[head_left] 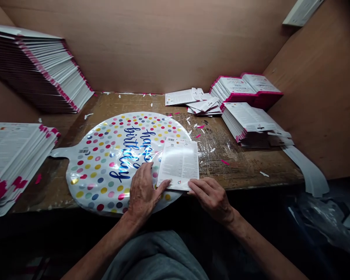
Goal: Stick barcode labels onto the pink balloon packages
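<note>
Head view, left hand [144, 189]: spread on the balloon, thumb on the card's near edge
Right hand [211, 197]: pinching the card's near right corner
Printed card [178, 165]: lying over the balloon's right side
Flat "happy birthday" foil balloon [105, 155]: on the tabletop [239, 167], overhanging its near edge
Card stacks [14, 155]: left and right

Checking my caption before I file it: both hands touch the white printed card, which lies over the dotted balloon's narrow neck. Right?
Not the neck: the head view shows the white printed card over the dotted balloon's rounded end, opposite its narrow neck. Left hand and right hand both touch the card.
</note>
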A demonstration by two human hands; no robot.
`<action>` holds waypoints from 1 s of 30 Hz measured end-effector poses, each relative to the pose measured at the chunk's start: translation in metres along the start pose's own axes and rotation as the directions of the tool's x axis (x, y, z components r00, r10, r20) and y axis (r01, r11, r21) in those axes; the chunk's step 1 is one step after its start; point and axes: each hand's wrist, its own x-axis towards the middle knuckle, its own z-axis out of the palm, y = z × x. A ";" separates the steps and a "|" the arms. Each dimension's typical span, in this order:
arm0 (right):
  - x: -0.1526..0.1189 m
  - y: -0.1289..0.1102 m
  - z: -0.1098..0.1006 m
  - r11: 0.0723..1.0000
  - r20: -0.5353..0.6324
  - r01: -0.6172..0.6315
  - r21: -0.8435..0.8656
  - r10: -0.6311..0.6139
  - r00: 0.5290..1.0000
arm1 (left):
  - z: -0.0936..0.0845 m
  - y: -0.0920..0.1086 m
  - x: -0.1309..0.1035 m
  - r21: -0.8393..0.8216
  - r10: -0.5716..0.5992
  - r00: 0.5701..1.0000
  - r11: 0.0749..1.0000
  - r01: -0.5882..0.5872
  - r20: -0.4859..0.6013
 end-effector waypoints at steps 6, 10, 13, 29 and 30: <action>0.024 -0.016 0.011 0.998 -0.149 -0.039 0.046 0.045 0.988 | -0.023 0.024 0.001 -0.617 -0.361 0.844 0.576 0.536 0.397; 0.058 -0.027 0.027 0.991 -0.057 -0.121 0.064 0.125 0.991 | -0.019 0.020 0.011 -0.784 -0.435 0.759 0.170 0.597 0.483; 0.086 -0.033 0.036 0.976 0.102 -0.210 0.053 0.204 0.974 | -0.016 0.011 0.013 -0.855 -0.476 0.784 0.118 0.505 0.398; 0.184 -0.062 0.073 0.950 0.589 -0.014 0.312 -0.182 0.788 | -0.066 -0.049 -0.002 -0.683 -0.575 0.792 0.496 0.536 0.204; 0.183 -0.059 0.075 0.910 0.547 -0.101 0.402 -0.150 0.823 | -0.070 -0.053 0.000 -0.712 -0.574 0.786 0.451 0.539 0.231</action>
